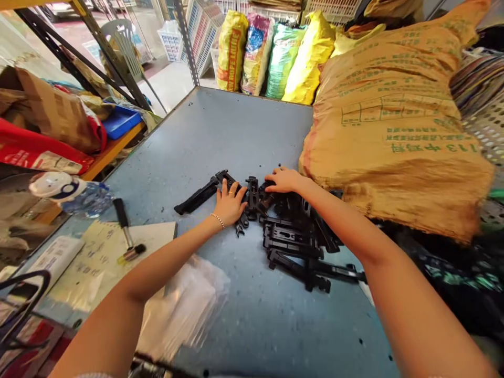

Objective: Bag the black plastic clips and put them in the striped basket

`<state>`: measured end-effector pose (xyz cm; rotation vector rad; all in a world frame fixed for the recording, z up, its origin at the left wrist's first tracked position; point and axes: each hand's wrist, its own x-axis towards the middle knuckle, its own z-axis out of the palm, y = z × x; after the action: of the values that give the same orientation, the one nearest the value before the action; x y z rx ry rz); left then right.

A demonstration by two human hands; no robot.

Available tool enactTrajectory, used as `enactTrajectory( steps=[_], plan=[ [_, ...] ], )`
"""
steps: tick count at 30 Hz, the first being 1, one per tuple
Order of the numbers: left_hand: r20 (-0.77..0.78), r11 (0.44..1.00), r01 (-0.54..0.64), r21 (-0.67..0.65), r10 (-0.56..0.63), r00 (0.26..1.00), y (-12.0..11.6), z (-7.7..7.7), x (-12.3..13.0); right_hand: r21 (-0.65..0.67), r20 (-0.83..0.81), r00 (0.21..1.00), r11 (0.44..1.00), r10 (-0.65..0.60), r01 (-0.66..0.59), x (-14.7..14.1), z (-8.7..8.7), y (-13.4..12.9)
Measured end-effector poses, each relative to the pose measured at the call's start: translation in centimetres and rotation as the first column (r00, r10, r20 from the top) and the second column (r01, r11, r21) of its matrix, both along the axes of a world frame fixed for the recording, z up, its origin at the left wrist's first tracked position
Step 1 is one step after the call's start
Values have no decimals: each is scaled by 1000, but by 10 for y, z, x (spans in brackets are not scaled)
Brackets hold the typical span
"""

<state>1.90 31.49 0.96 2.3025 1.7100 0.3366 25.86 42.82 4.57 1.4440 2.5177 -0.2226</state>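
A pile of black slotted brackets (291, 236), apparently plastic, lies in the middle of the blue-grey table (252, 315). My left hand (230, 205) is spread, palm down, over a few black pieces at the pile's left side. Just beyond its fingers, a long black bracket (197, 195) points out to the left. My right hand (284, 180) rests on the far side of the pile, fingers stretched and slightly bent over the black pieces. One upright slotted piece (252, 191) lies between my two hands. What is under my palms is hidden.
A large orange woven sack (394, 136) leans over the table's right side. On the left are a hammer (126, 231), paper sheets (90, 257) and a water jug (79, 195). Clear plastic bags (189, 299) lie near the front. Filled sacks (232, 52) stand behind the far edge.
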Motion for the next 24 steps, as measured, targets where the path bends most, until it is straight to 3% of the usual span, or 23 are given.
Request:
enactTrajectory(
  steps=[3,5,8,10,13,15,17,20,22,24],
  plan=[
    [-42,993,90,-72,-93,995,-45,16,-4,-14,-35,994,995,101,-102,6,5,-49],
    [-56,988,130,-88,-136,989,-61,30,-19,55,-106,988,993,114,-108,15,13,-90],
    [-154,1000,-28,-13,26,988,-68,40,-60,200,-285,956,980,71,-13,33,27,-180],
    [-256,984,-177,-16,167,952,-64,39,-89,185,-378,924,983,54,18,41,30,-257],
    [-355,975,-209,-73,170,919,-55,35,-115,42,-409,910,998,63,-50,43,11,-367],
    [-338,979,-193,-68,159,928,-57,39,-117,35,-392,920,999,9,5,43,-15,-408],
    [-229,978,-204,-40,189,955,-70,50,-108,95,-370,928,993,-36,76,45,-38,-414],
    [144,979,-201,-32,203,968,-115,68,-86,185,-344,936,972,-75,146,50,-50,-380],
    [503,980,-149,-131,195,842,-158,74,-70,204,-370,925,963,-88,174,46,-42,-356],
    [786,950,24,-310,242,569,-203,73,-54,206,-509,853,945,-116,252,31,-28,-347]
  ],
)
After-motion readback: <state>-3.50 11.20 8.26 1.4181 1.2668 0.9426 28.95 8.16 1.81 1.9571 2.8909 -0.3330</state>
